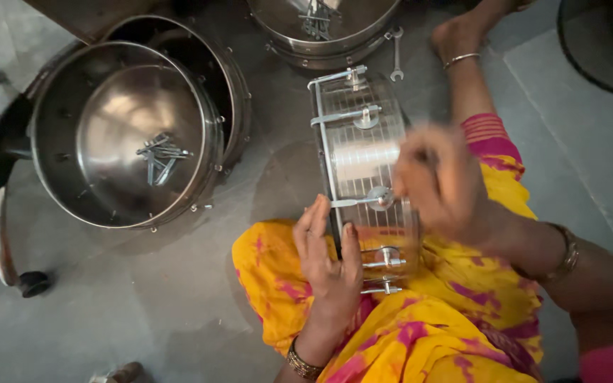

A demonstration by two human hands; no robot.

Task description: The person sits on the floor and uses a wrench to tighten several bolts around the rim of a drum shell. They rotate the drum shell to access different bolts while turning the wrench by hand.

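Hands: left (328,255) steadies drum shell (367,170); right (438,181) (blurred) beside it.

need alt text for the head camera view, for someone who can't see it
Seen from above, a person seated on a grey floor steadies a shiny metal drum shell on its side across their lap, left hand on its rim, blurred right hand at a side lug. To the left sit stacked metal shells holding loose rods; a wrench lies beyond.

Looks like a small floor-level drum workshop: bare grey concrete floor (143,305), stacked shiny metal drum shells (125,135) holding loose bolts (161,157), a spanner (396,53) lying nearby.
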